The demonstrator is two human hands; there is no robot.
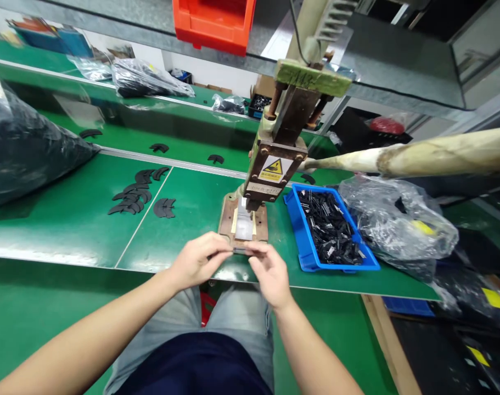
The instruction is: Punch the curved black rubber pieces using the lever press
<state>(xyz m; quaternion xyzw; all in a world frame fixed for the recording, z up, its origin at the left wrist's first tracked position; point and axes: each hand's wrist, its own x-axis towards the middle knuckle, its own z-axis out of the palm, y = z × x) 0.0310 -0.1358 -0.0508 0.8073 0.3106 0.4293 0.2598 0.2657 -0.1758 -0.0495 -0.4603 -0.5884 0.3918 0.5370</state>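
Observation:
A small slim dark part (239, 250) spans the gap between my hands, just in front of the press base. My left hand (200, 260) pinches its left end between thumb and fingertips. At its right end are the thumb and fingers of my right hand (271, 272), also closed in a pinch. My fingertips hide most of the part, so its exact kind cannot be made out. Right behind stands a hand press (270, 170) with a yellow warning label. Under its ram lies a light metal fixture plate (244, 225) on the brown base (226, 214).
A blue bin (305, 262) of small black parts stands right of the press, beside a clear plastic bag (402, 225). The press lever (439, 152) reaches far right. Black curved pieces (130, 198) lie left; a large bag (27, 142) is farther left. An orange bin (214, 24) hangs above.

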